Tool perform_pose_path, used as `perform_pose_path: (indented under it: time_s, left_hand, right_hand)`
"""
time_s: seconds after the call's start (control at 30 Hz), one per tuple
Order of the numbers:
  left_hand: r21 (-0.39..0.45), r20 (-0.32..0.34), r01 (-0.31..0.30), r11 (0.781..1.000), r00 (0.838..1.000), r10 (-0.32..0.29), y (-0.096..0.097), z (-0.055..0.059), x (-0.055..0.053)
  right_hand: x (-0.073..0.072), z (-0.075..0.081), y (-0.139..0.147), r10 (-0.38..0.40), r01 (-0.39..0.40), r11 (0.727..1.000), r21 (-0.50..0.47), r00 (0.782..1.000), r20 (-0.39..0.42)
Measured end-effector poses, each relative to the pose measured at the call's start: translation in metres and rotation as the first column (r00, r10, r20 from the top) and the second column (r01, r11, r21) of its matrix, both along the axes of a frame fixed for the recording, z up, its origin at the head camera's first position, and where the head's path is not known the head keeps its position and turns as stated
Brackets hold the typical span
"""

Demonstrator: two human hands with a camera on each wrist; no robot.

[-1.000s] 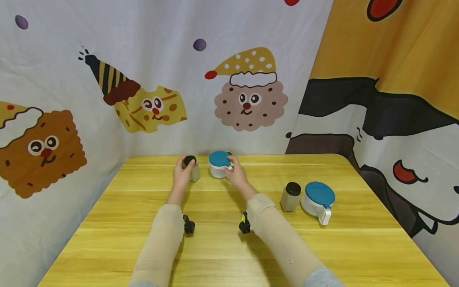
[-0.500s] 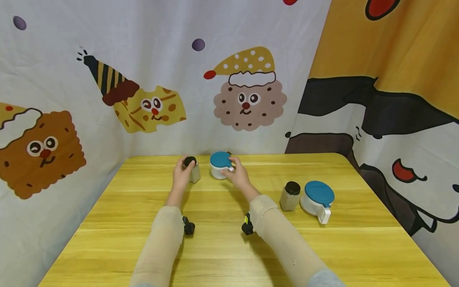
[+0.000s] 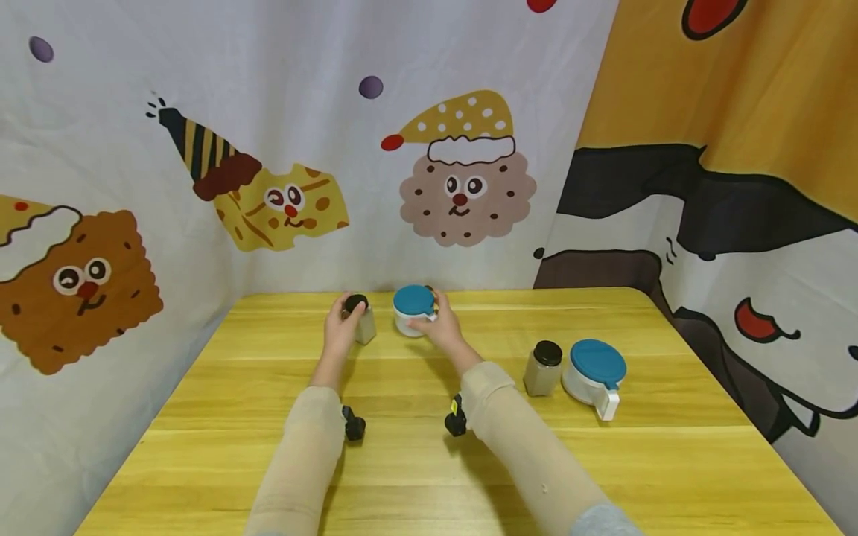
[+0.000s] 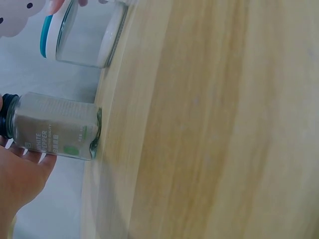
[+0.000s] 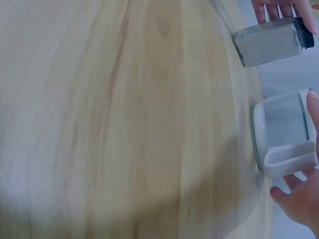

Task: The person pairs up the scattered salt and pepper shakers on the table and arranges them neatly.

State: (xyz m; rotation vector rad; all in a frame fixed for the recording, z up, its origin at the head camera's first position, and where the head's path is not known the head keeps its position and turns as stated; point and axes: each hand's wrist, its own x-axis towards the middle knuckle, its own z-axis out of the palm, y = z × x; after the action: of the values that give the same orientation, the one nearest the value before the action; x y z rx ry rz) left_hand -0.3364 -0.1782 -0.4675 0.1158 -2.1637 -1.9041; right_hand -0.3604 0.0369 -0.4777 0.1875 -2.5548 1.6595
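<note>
Near the far table edge, my left hand (image 3: 338,333) grips a glass jar of white pepper (image 3: 365,327) around its black lid. The label "white pepper" shows on this jar (image 4: 55,127) in the left wrist view, and it stands upright. Just right of it is a round glass seasoning pot (image 3: 405,323) with a blue lid and a white handle. My right hand (image 3: 445,327) holds the pot at its right side, fingers and thumb about the rim and handle. In the right wrist view, the white handle (image 5: 289,158) points towards the camera. Some right fingertips are hidden behind the pot.
Further right on the wooden table (image 3: 402,476) stand a second black-lidded jar (image 3: 541,370) and a second blue-lidded pot (image 3: 595,372), side by side. A curtain (image 3: 302,89) with cartoon prints hangs directly behind the table.
The right fingers have shifted from the top of the blue lid to its right and back edge. The left hand and the pepper jar have stayed nearly still.
</note>
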Motion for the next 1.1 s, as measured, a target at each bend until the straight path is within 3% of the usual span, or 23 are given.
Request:
perform_pose_path:
  time_s: [0.3, 0.5, 0.83, 1.1]
  left_hand:
    - [0.009, -0.033, -0.007, 1.0, 0.999, 0.008, 0.0014, -0.0022, -0.0007]
    - [0.014, -0.037, -0.016, 1.0, 0.999, 0.016, 0.0025, -0.0022, -0.0005]
    - [0.025, -0.015, -0.007, 1.0, 1.0, 0.007, 0.0017, -0.0027, -0.0009]
    - [0.026, -0.013, -0.004, 1.0, 1.0, 0.004, 0.0017, -0.0029, -0.0014]
  right_hand:
    - [0.0012, 0.0068, -0.0048, 0.027, -0.027, 1.0, 0.008, 0.999, 0.04]
    - [-0.0009, 0.0044, -0.0057, 0.036, -0.037, 0.999, 0.014, 0.999, 0.027]
    - [-0.003, 0.0059, -0.0086, -0.019, 0.013, 0.994, 0.109, 0.998, 0.059]
    - [-0.0022, 0.007, -0.009, -0.04, 0.035, 0.994, 0.101, 0.998, 0.044]
